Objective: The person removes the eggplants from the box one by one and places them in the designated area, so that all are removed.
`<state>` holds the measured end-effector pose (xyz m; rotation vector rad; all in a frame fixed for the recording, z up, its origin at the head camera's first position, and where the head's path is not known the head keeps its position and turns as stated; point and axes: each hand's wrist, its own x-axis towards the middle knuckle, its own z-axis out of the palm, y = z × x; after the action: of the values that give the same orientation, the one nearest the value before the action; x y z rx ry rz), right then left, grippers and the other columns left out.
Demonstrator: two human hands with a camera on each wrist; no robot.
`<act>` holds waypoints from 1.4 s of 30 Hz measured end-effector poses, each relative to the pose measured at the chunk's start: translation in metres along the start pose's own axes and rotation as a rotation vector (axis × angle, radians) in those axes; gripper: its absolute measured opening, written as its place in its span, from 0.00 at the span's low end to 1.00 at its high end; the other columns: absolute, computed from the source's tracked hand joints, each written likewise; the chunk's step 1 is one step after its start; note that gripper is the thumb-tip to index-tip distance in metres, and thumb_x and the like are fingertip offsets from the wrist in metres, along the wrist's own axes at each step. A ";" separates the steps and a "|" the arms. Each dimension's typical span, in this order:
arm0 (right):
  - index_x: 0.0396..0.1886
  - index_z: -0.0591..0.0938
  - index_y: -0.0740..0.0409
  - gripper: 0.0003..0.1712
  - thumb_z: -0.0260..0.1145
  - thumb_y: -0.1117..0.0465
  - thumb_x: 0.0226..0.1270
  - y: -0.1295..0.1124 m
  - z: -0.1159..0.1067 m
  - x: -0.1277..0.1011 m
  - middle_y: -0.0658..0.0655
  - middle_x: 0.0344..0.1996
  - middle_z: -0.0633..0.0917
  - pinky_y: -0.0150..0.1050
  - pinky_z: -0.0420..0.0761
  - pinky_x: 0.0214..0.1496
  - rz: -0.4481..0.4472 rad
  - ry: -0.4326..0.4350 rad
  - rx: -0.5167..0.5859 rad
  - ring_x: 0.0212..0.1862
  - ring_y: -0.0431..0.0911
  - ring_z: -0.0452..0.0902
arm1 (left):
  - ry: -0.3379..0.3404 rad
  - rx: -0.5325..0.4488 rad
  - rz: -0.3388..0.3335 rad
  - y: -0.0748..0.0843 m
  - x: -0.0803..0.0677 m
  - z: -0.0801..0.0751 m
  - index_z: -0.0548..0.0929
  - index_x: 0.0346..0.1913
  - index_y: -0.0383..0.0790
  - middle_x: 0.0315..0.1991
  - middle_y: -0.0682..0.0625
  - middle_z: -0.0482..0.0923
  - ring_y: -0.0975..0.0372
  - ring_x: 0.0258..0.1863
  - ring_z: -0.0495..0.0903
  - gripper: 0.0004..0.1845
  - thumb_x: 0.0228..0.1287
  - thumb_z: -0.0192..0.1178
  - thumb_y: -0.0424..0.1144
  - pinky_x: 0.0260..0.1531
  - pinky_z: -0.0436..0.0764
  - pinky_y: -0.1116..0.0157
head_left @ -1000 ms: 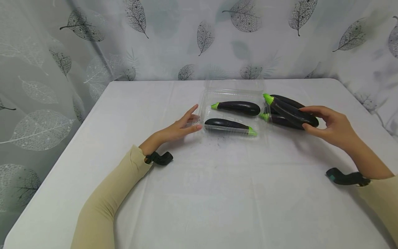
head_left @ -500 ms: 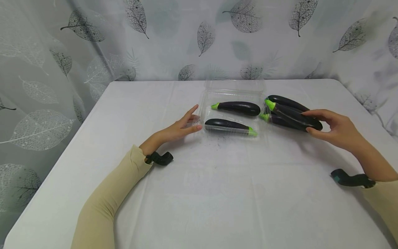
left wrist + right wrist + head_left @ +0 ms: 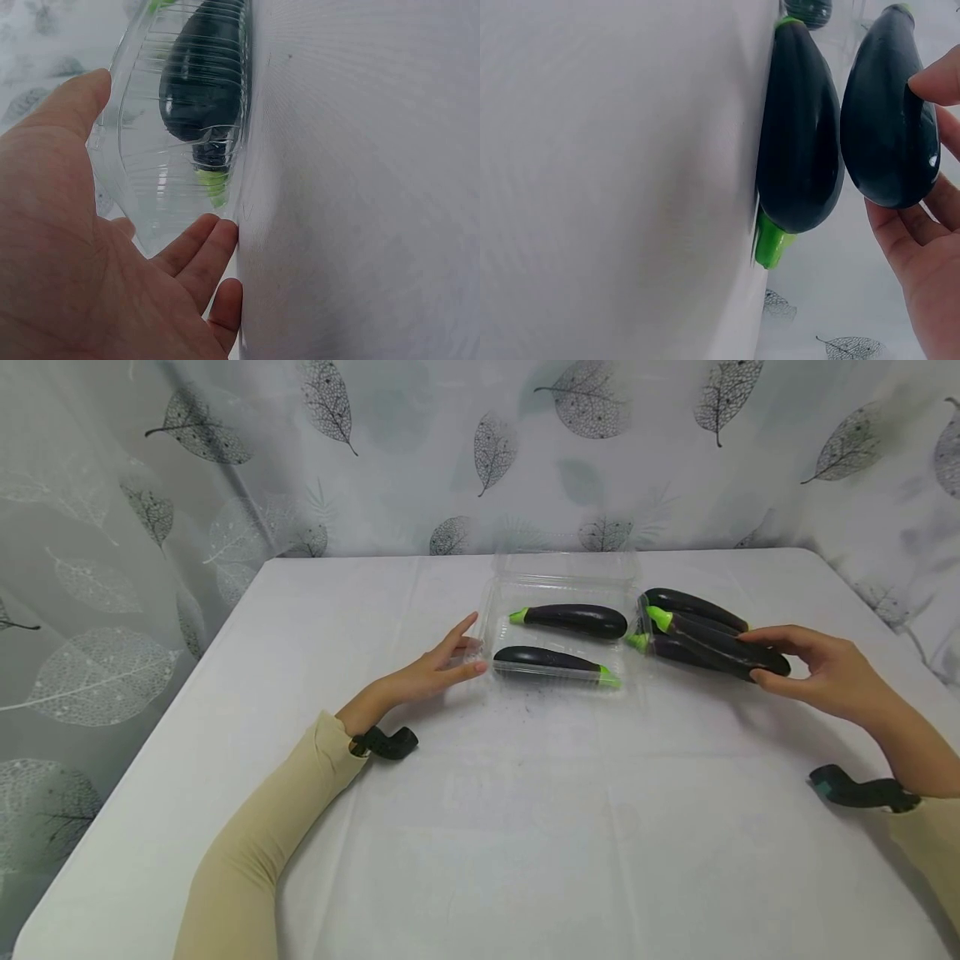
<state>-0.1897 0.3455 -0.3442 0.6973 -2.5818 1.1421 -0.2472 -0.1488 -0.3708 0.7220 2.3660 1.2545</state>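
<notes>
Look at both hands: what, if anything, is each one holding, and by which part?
The right hand pinches an eggplant by its rounded dark end. The left hand holds nothing; its straight fingers touch the clear tray.

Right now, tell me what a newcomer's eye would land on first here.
Glossy dark eggplants with bright green caps stand out on the white table: two lie in the clear plastic tray at the centre. Beside it on the right, the right hand grips one eggplant of a small pile, while the left hand rests against the tray's left edge.
</notes>
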 end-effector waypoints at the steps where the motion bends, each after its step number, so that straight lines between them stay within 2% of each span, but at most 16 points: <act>1: 0.54 0.82 0.60 0.31 0.69 0.82 0.48 0.000 -0.001 0.000 0.33 0.48 0.78 0.15 0.65 0.54 0.007 -0.002 -0.005 0.49 0.29 0.71 | -0.001 0.000 0.001 0.000 0.000 0.000 0.33 0.78 0.60 0.74 0.44 0.55 0.52 0.74 0.54 0.45 0.73 0.53 0.48 0.71 0.53 0.48; 4: 0.54 0.81 0.62 0.29 0.70 0.80 0.49 0.003 -0.002 -0.001 0.31 0.48 0.77 0.14 0.64 0.53 0.025 -0.004 -0.029 0.49 0.28 0.70 | -0.001 0.001 0.001 0.000 0.000 0.000 0.33 0.78 0.61 0.74 0.44 0.55 0.53 0.74 0.54 0.45 0.73 0.53 0.48 0.71 0.53 0.48; 9: 0.54 0.82 0.55 0.31 0.70 0.79 0.50 0.006 -0.002 -0.002 0.31 0.48 0.76 0.14 0.63 0.53 0.033 0.003 -0.058 0.48 0.28 0.69 | 0.001 0.003 0.000 0.000 0.000 0.000 0.33 0.78 0.61 0.74 0.44 0.55 0.54 0.74 0.54 0.44 0.73 0.53 0.49 0.72 0.53 0.49; 15: 0.54 0.80 0.62 0.28 0.72 0.76 0.50 0.009 -0.003 -0.004 0.26 0.48 0.74 0.12 0.61 0.52 0.079 -0.040 -0.091 0.51 0.24 0.66 | 0.001 0.000 -0.005 0.000 -0.001 0.000 0.33 0.78 0.61 0.74 0.44 0.55 0.55 0.74 0.54 0.45 0.73 0.53 0.49 0.72 0.52 0.50; 21: 0.54 0.81 0.57 0.29 0.74 0.75 0.49 0.011 -0.005 -0.006 0.24 0.48 0.72 0.11 0.61 0.51 0.089 -0.080 -0.131 0.50 0.19 0.65 | 0.000 -0.003 -0.011 0.000 -0.001 0.000 0.33 0.78 0.60 0.74 0.44 0.55 0.54 0.74 0.53 0.45 0.73 0.53 0.49 0.72 0.52 0.49; 32: 0.54 0.81 0.59 0.27 0.74 0.73 0.51 0.016 -0.009 -0.008 0.24 0.47 0.71 0.11 0.61 0.48 0.102 -0.094 -0.157 0.48 0.19 0.66 | -0.003 -0.007 -0.006 0.001 0.001 -0.001 0.32 0.78 0.60 0.74 0.44 0.55 0.53 0.74 0.53 0.44 0.74 0.53 0.47 0.71 0.52 0.47; 37: 0.54 0.81 0.58 0.27 0.75 0.71 0.51 0.019 -0.012 -0.011 0.21 0.47 0.69 0.10 0.59 0.48 0.133 -0.104 -0.189 0.47 0.16 0.63 | -0.010 -0.006 -0.009 0.001 0.000 -0.001 0.32 0.78 0.60 0.74 0.44 0.55 0.53 0.74 0.53 0.45 0.73 0.53 0.49 0.71 0.52 0.47; 42: 0.55 0.81 0.57 0.27 0.74 0.70 0.53 0.018 -0.013 -0.010 0.23 0.48 0.69 0.10 0.59 0.48 0.140 -0.115 -0.180 0.47 0.15 0.63 | -0.005 -0.005 -0.005 0.002 -0.001 0.000 0.33 0.78 0.58 0.74 0.44 0.55 0.53 0.74 0.53 0.45 0.73 0.53 0.48 0.71 0.52 0.48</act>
<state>-0.1902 0.3691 -0.3510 0.5658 -2.8255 0.9156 -0.2462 -0.1488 -0.3688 0.7164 2.3588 1.2548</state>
